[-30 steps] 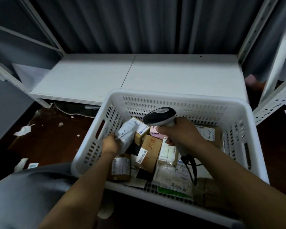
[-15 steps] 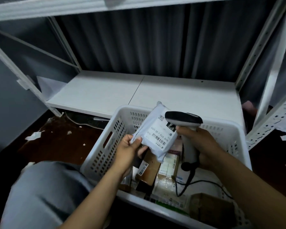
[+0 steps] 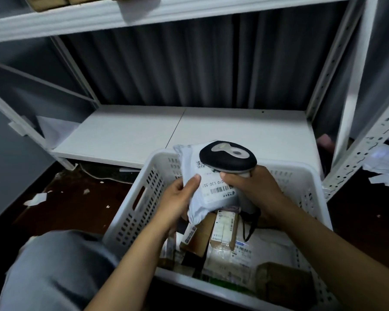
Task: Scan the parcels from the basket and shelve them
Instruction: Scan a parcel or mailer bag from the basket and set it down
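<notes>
Evidently the grey parcel is gripped at its edge by the left hand above the basket, label turned up so its barcode can be read; the scanner is clasped by the right hand just over it, seemingly aimed down.

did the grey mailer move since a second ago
Yes. The mailer was low inside the basket among the parcels; now the left hand holds it raised level with the basket's far rim, under the scanner.
</notes>
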`<state>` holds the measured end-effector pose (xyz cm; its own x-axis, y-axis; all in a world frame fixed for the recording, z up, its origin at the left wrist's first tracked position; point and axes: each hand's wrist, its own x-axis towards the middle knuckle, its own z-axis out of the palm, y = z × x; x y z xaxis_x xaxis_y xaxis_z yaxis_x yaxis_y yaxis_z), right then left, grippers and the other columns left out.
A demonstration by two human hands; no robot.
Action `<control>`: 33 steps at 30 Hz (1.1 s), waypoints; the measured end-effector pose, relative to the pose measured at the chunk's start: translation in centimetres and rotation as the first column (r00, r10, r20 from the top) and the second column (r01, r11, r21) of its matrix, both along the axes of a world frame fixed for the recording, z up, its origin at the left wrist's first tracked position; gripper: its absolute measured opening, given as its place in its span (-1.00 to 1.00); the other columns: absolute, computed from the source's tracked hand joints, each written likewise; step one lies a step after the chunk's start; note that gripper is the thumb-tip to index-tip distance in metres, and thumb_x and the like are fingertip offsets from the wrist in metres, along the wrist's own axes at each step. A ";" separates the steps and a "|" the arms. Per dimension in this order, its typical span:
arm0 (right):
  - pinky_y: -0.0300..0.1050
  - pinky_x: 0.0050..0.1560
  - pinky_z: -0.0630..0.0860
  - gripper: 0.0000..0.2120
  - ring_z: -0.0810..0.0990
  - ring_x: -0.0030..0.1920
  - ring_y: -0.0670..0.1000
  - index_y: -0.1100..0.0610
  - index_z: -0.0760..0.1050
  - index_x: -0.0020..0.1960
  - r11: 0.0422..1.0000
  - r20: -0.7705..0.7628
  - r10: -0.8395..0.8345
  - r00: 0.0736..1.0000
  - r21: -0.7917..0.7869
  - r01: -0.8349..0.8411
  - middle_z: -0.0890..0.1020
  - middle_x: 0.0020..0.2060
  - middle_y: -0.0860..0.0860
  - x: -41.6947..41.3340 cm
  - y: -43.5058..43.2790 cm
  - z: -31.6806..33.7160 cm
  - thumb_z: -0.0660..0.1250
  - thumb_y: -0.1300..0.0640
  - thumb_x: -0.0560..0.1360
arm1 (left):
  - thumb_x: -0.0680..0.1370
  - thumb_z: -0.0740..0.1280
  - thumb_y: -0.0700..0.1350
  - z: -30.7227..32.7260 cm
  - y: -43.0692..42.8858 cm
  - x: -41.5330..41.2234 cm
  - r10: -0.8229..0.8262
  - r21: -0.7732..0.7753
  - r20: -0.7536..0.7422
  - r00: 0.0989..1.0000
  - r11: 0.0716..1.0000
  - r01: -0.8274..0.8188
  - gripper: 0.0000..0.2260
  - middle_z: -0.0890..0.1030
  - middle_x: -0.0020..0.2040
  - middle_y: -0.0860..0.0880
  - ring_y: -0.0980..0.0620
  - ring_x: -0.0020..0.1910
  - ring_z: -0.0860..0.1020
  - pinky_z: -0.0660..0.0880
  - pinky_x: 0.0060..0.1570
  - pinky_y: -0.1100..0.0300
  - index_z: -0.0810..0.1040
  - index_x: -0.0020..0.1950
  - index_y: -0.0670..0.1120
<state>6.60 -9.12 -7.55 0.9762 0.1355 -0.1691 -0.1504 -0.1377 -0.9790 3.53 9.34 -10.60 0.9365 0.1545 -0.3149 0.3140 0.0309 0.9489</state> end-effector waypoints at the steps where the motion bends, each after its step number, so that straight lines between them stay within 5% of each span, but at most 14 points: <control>1: -0.06 0.03 0.60 -0.86 0.67 -0.04 -0.09 -0.05 0.63 -0.07 1.000 0.013 0.007 1.000 -0.015 -0.007 0.71 -0.12 -0.12 0.0 -0.2 0.2 0.49 0.14 0.42 | 0.49 0.41 0.08 -0.1 0.1 0.4 0.072 -0.005 -0.004 0.997 0.997 -0.072 -0.71 0.70 0.02 -0.11 -0.08 -0.02 0.68 0.58 0.06 -0.04 0.61 0.10 -0.07; 6: -0.18 -0.30 0.57 -0.92 0.68 -0.28 -0.01 0.05 0.61 -0.06 0.993 -0.025 0.075 0.997 -0.086 -0.077 0.69 -0.28 -0.02 0.4 -1.4 0.8 0.46 0.13 0.46 | 0.56 0.36 -0.12 -0.9 2.3 1.2 0.325 0.025 -0.017 0.945 0.945 -0.325 -0.80 0.70 -0.09 -0.11 -0.04 -0.22 0.68 0.57 -0.39 0.16 0.53 0.14 -0.16; 10: -0.14 -0.41 0.51 -0.89 0.58 -0.48 -0.03 0.18 0.58 -0.16 0.968 -0.050 0.123 0.991 -0.215 -0.131 0.61 -0.48 0.01 0.5 -2.0 0.8 0.44 0.13 0.43 | 0.55 0.36 -0.22 -1.6 4.2 1.8 0.459 0.004 0.062 0.886 0.888 -0.460 -0.73 0.66 0.03 -0.14 0.00 -0.15 0.65 0.59 -0.35 0.23 0.51 0.25 -0.19; 17: -0.19 -0.45 0.48 -0.87 0.53 -0.52 -0.07 0.18 0.59 -0.08 0.935 -0.035 0.154 0.987 -0.318 -0.158 0.59 -0.52 -0.02 0.6 -2.2 1.3 0.43 0.13 0.44 | 0.51 0.40 -0.20 -2.8 6.5 2.7 0.499 0.023 0.092 0.862 0.864 -0.502 -0.90 0.67 -0.03 -0.13 -0.08 -0.09 0.65 0.57 0.07 -0.07 0.56 -0.03 -0.04; 21: -0.27 -0.50 0.45 -0.87 0.52 -0.55 -0.10 0.16 0.59 -0.08 0.928 -0.006 0.156 0.988 -0.340 -0.149 0.59 -0.51 -0.03 0.6 -2.2 1.5 0.44 0.11 0.44 | 0.48 0.41 -0.18 -3.3 6.8 2.9 0.472 0.043 0.108 0.875 0.877 -0.478 -0.91 0.67 -0.06 -0.24 -0.15 -0.16 0.65 0.57 -0.01 -0.05 0.58 -0.04 -0.05; 26: -0.33 -0.54 0.41 -0.90 0.49 -0.59 -0.14 0.13 0.55 -0.18 0.924 0.010 0.152 0.988 -0.358 -0.139 0.54 -0.61 -0.09 0.7 -2.0 1.5 0.43 0.12 0.45 | 0.52 0.39 -0.22 -2.7 6.0 3.0 0.449 0.066 0.124 0.885 0.886 -0.459 -0.88 0.68 -0.08 -0.07 0.01 -0.16 0.66 0.59 -0.11 0.10 0.57 0.03 -0.09; 33: -0.32 -0.54 0.41 -0.89 0.48 -0.60 -0.13 0.16 0.56 -0.21 0.933 0.013 0.140 0.990 -0.337 -0.127 0.53 -0.62 -0.08 0.8 -1.8 1.4 0.43 0.14 0.45 | 0.53 0.38 -0.22 -2.4 5.2 3.0 0.424 0.069 0.112 0.899 0.899 -0.433 -0.78 0.66 -0.02 -0.08 0.01 -0.13 0.66 0.60 -0.25 0.22 0.52 0.16 -0.18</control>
<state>7.40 -10.89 -6.15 0.9593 0.2068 -0.1924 -0.0735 -0.4748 -0.8770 6.53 14.56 -12.96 0.7973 0.5705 -0.1968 0.2012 0.0562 0.9779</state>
